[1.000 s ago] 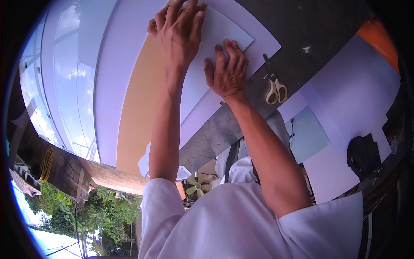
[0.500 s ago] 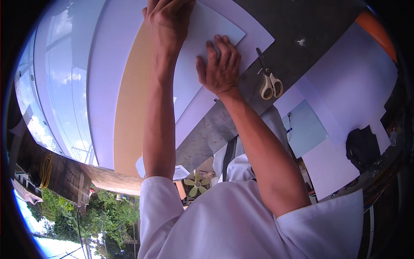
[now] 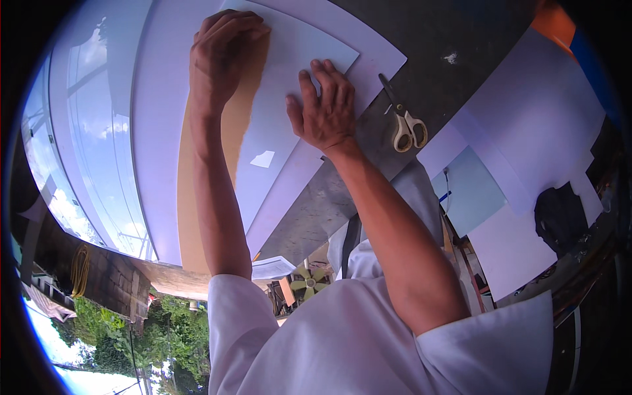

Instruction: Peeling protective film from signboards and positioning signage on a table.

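Note:
My left hand (image 3: 222, 56) is over the upper part of a tan paper strip (image 3: 245, 125) with a ragged right edge. Its fingers are curled and pressed together; what they hold, if anything, is hidden. The strip borders a pale bluish-white sheet (image 3: 283, 79), on which a small white scrap (image 3: 263, 158) lies. My right hand (image 3: 325, 105) rests flat on this sheet, fingers spread, near its right corner. Beneath it is a larger lilac-white sheet (image 3: 378, 56). Scissors with white handles (image 3: 409, 130) lie to the right on the dark tabletop (image 3: 434, 89), blades slightly apart.
Glossy reflective panels (image 3: 92, 131) stretch along the left. More pale sheets (image 3: 533, 99) lie at the right, with a dark cloth or bag (image 3: 559, 217) on them. A fan (image 3: 309, 283) shows below the table edge, beside my body.
My left hand has shifted left and slightly down, uncovering the ragged edge of the tan strip and the white scrap. My right hand stays flat on the sheet. The whole view has shifted slightly.

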Demonstrator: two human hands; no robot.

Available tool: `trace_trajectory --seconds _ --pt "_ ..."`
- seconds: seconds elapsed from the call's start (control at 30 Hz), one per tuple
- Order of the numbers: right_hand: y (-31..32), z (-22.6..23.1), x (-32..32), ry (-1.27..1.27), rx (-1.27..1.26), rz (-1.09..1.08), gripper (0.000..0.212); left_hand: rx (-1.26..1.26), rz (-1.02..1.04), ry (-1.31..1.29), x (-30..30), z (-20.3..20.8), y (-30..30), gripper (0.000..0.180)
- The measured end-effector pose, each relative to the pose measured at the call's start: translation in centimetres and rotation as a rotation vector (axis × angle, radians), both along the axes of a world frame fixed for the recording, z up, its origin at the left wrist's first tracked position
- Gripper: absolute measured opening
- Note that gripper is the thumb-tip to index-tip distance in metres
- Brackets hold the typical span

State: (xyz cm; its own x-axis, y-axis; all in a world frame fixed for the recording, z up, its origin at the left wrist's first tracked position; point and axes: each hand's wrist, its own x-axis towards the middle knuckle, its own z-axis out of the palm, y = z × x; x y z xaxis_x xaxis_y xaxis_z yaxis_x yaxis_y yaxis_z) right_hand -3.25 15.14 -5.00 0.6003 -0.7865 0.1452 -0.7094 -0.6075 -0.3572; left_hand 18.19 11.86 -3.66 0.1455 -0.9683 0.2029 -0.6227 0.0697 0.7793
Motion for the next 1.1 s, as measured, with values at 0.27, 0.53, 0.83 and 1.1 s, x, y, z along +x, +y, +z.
trace_trajectory --seconds 0.27,0.53,0.83,1.1 --pt "-0.3 -0.3 0.0 0.011 -0.012 0.006 0.04 -0.01 0.363 0.248 6.3 1.8 2.1 0.007" --pt "-0.3 0.0 -0.2 0.049 -0.041 0.031 0.046 0.535 0.59 0.049 3.5 3.6 -0.5 0.042" --pt "-0.1 0.4 0.3 0.058 -0.062 0.052 0.043 0.362 0.632 0.024 3.2 0.0 -1.5 0.027" --pt "0.2 0.3 0.1 0.085 -0.034 0.044 0.043 0.624 0.724 0.203 2.3 1.8 -3.3 0.026"
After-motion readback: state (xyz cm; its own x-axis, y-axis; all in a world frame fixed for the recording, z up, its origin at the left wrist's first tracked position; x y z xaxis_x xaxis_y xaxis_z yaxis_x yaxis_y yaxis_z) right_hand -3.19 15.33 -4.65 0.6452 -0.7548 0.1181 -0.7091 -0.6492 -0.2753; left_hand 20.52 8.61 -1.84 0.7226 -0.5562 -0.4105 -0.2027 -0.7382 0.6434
